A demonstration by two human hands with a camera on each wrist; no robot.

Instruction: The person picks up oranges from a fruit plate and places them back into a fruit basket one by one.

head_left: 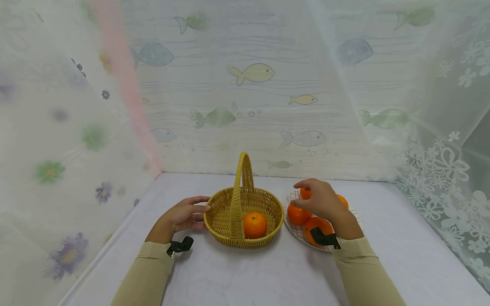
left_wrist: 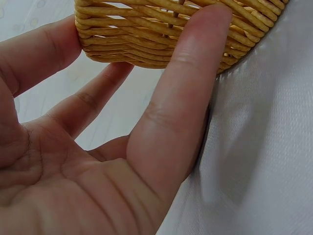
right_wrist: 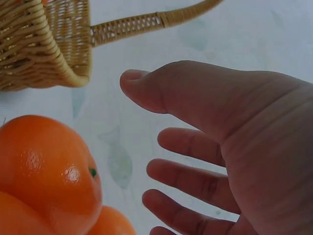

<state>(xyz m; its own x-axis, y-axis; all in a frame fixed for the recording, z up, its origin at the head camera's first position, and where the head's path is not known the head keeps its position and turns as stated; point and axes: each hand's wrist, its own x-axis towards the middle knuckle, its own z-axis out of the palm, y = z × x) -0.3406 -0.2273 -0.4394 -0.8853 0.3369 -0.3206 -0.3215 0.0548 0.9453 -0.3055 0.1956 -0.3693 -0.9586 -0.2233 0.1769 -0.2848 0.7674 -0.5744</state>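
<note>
A yellow wicker basket with a tall arched handle stands on the table, one orange inside it. My left hand touches the basket's left side; in the left wrist view its thumb lies straight against the weave and the other fingers are spread. My right hand hovers over a plate with a grid pattern, its fingers apart and nothing between them. Several oranges lie on that plate, among them a near orange; the hand and wrist partly cover others. An orange appears beside the right fingers.
White cloth covers the table. Behind it hangs a pale curtain printed with fish, and patterned sheer fabric closes off the right side. The basket handle rises above the rim between the hands.
</note>
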